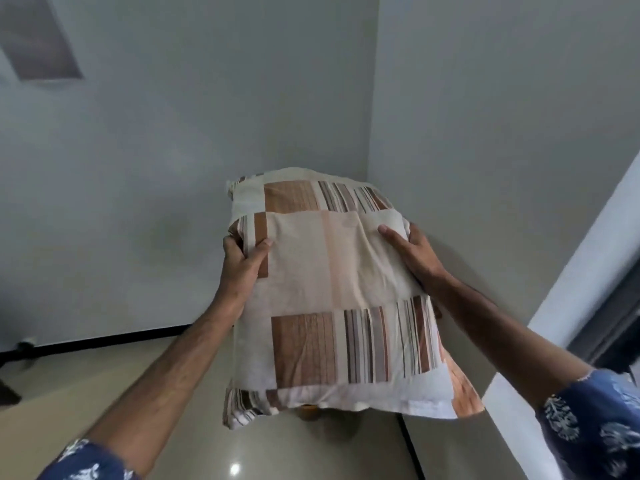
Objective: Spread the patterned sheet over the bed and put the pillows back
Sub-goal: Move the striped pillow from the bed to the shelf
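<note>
A pillow [332, 292] in a cream case with brown and grey striped patches is held up in the air in front of me, facing a room corner. My left hand [242, 265] grips its left edge, thumb on the front and fingers behind. My right hand [414, 252] grips the right edge, thumb laid across the front and fingers wrapped behind. The bed and the patterned sheet are out of view.
Pale walls [173, 150] meet in a corner behind the pillow. A glossy tiled floor [311, 452] with a dark skirting line lies below. A dark window or door frame [613, 327] stands at the right edge. A small orange object shows under the pillow.
</note>
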The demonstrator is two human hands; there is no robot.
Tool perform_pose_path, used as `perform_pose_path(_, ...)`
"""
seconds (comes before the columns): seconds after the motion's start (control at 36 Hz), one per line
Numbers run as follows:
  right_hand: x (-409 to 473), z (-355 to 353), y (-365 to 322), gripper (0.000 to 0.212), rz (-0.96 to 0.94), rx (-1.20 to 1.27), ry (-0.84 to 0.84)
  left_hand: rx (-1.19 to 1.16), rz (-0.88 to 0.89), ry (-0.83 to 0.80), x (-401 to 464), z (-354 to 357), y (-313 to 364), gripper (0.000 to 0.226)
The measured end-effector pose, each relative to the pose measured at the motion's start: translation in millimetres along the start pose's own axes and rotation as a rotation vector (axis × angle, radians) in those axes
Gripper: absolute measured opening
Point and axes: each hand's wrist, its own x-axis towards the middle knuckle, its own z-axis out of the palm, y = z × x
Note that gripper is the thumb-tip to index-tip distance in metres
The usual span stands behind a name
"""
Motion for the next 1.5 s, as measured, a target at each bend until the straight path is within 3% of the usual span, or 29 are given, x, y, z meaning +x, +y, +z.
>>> perform_pose_path(0.14, 92, -17, 9, 0.064, 0.01, -0.039, 0.069, -0.02, 0.003, -0.025, 84, 45, -8, 0.066)
perform_pose_path(0.31, 189, -21, 22, 0.03, 0.0, -0.091, 0.112, -0.038, 0.002, -0.096, 188, 91, -34, 0.076)
perform_pose_path(0.44, 268, -15, 26, 0.025, 0.043, -0.164, 0.163, -0.02, 0.004, -0.143, 265, 119, -60, 0.069)
perform_pose_path(0.53, 316, -12, 33, 0.048, 0.155, -0.368, 0.203, 0.047, -0.01, -0.205, 307, 136, -76, 0.064)
perform_pose_path(0.58, 341, -7, 50, 0.071, 0.25, -0.696, 0.204, 0.155, 0.003, -0.29, 334, 148, -96, 0.053)
perform_pose_path(0.67, 355, 14, 85, 0.078, 0.169, -1.068, 0.112, 0.343, -0.03, -0.445, 355, 167, -138, 0.069)
perform_pose_path(0.75, 351, 40, 130, 0.083, 0.085, -1.172, -0.117, 0.527, -0.12, -0.497, 345, 190, -175, 0.096)
perform_pose_path(0.81, 344, 49, 162, 0.081, 0.093, -1.219, -0.229, 0.579, -0.112, -0.463, 334, 201, -187, 0.091)
perform_pose_path(1.03, 339, 52, 202, 0.084, -0.018, -1.217, -0.186, 0.645, -0.012, -0.402, 323, 208, -213, 0.088)
perform_pose_path(1.22, 372, 78, 181, 0.078, -0.191, -1.176, -0.326, 0.597, 0.036, -0.342, 313, 190, -208, 0.077)
perform_pose_path(1.42, 370, 155, 160, 0.077, -0.406, -1.149, -0.679, 1.004, -0.016, -0.13, 274, 131, -220, 0.086)
perform_pose_path(1.5, 351, 198, 151, 0.079, -0.528, -1.125, -0.819, 1.084, -0.118, 0.001, 240, 89, -212, 0.09)
